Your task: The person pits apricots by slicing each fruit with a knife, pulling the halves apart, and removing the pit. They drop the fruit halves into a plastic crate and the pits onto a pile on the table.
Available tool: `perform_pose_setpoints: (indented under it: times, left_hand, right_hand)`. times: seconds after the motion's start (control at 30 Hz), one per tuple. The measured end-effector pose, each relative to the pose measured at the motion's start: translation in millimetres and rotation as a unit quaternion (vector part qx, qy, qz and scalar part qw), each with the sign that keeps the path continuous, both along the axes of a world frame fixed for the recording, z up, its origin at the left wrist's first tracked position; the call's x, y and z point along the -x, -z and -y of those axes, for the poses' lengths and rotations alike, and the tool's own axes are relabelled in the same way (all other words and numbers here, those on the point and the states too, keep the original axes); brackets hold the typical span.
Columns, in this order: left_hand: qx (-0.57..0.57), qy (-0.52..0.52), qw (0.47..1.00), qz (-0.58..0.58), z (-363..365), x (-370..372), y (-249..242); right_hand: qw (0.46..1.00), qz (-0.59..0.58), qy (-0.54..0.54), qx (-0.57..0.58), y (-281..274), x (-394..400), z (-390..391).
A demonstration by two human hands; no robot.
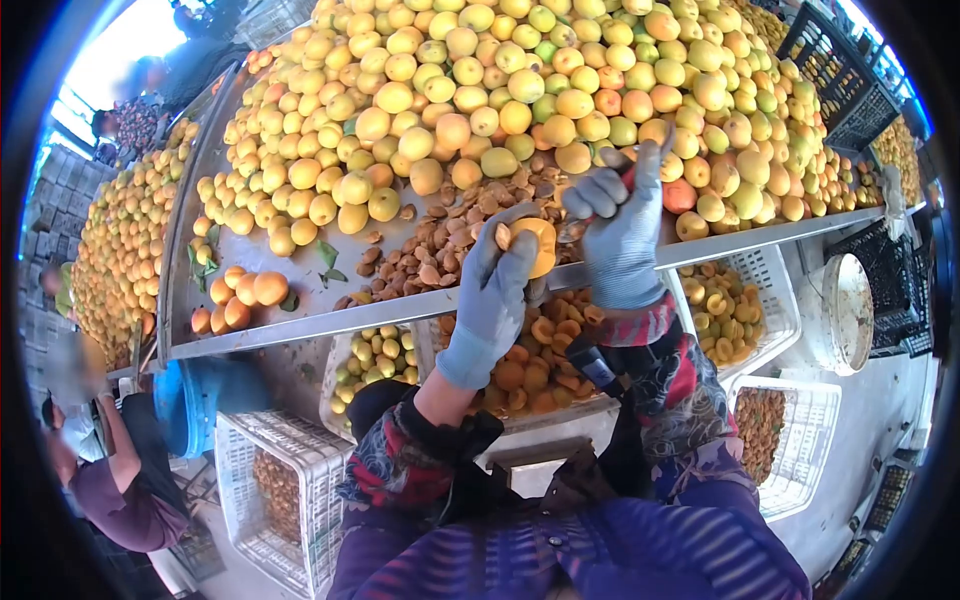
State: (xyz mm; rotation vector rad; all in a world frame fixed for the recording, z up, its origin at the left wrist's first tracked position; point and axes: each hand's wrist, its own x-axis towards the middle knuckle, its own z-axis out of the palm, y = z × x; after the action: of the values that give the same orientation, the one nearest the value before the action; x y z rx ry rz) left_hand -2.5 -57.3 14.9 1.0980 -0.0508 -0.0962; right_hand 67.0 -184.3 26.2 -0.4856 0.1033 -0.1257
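Gloved in grey, my left hand (490,300) pinches a cut apricot (543,250) above the table's front edge. Its orange inside shows, and a brown pit (503,236) sits at the fingertips beside it. Just to the right, my right hand (622,240), also gloved, is closed around a small knife (629,178). Only a bit of its red handle and a thin dark tip show; the fingers hide the rest. Behind both hands, loose apricot pits (440,235) lie spread over the metal table (300,325). Below them stands a crate of halved apricots (535,375).
A large heap of whole apricots (470,90) covers the table's back. White crates (300,440) stand below, with a blue bucket (180,405) at left and a white bucket (850,315) at right. Black crates (840,75) are at upper right. Another person (130,490) sits at lower left.
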Motion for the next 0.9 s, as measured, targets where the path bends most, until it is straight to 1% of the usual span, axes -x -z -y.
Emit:
perform_pose_setpoints:
  times: [0.07, 0.13, 0.2, 0.27, 0.4, 0.43, 0.47, 0.5, 0.53, 0.57, 0.6, 0.63, 0.67, 0.7, 0.77, 0.83, 0.9]
  left_hand:
    - [0.019, -0.016, 1.000, -0.001, -3.7, -3.1, 0.8]
    - [0.099, 0.017, 0.993, -0.065, -10.5, -4.7, -1.3]
    - [0.089, 0.000, 0.993, -0.082, -12.7, -6.0, -6.5]
    - [0.117, 0.061, 0.979, -0.157, -22.3, -7.1, -10.5]
    - [0.078, 0.080, 0.983, -0.144, -23.0, -4.3, -15.4]
    - [-0.026, 0.068, 0.997, -0.027, -18.3, -3.8, -10.3]
    - [-0.130, 0.053, 0.986, 0.088, -15.0, -2.6, -8.2]
    - [-0.135, 0.046, 0.986, 0.088, -13.7, 1.6, -8.5]
    - [-0.213, 0.071, 0.962, 0.154, -12.2, 7.0, -16.0]
    - [-0.289, 0.096, 0.927, 0.218, -14.0, 9.8, -20.6]
    - [-0.295, 0.090, 0.926, 0.216, -19.0, 9.6, -21.9]
    - [-0.332, 0.034, 0.908, 0.253, -24.1, 7.8, -23.6]
    - [-0.366, -0.020, 0.884, 0.289, -29.1, 4.7, -25.4]
    - [-0.381, -0.081, 0.882, 0.267, -40.4, -2.6, -24.2]
    - [-0.444, -0.204, 0.838, 0.243, -80.5, -30.5, -8.1]
    - [-0.493, -0.310, 0.804, 0.118, -126.4, -54.4, 12.0]
    - [-0.545, -0.362, 0.748, 0.112, -160.8, -70.7, 22.3]
  right_hand:
    - [1.000, 0.004, -0.006, 0.007, 3.6, 0.3, 5.1]
    - [0.999, 0.014, -0.022, 0.034, 5.9, 3.6, 6.5]
    - [0.999, -0.008, -0.007, 0.037, 2.5, 8.5, 4.0]
    - [0.999, 0.005, -0.027, 0.046, 2.4, 9.8, 6.2]
    - [0.998, 0.028, -0.040, 0.051, 3.1, 7.8, 11.4]
    - [0.998, 0.022, -0.031, 0.055, 1.7, 7.5, 12.6]
    - [0.998, 0.016, -0.023, 0.059, 0.0, 7.1, 13.6]
    - [0.999, 0.008, -0.022, 0.048, -2.6, 7.4, 14.3]
    - [0.998, 0.018, -0.043, 0.043, -0.2, 5.4, 18.9]
    - [0.997, 0.023, -0.053, 0.053, 0.8, 4.4, 22.2]
    - [0.996, 0.027, -0.062, 0.063, 0.5, 5.1, 23.2]
    - [0.996, 0.016, -0.053, 0.068, -2.0, 6.8, 21.4]
    - [0.994, 0.036, -0.075, 0.068, 2.1, 5.9, 24.8]
    - [0.994, 0.032, -0.077, 0.073, 2.6, 6.7, 25.5]
    - [0.993, 0.031, -0.081, 0.075, 1.8, 7.7, 25.5]
    - [0.993, 0.016, -0.071, 0.087, 1.8, 9.4, 25.5]
    - [0.993, 0.004, -0.069, 0.092, 0.4, 11.2, 24.0]
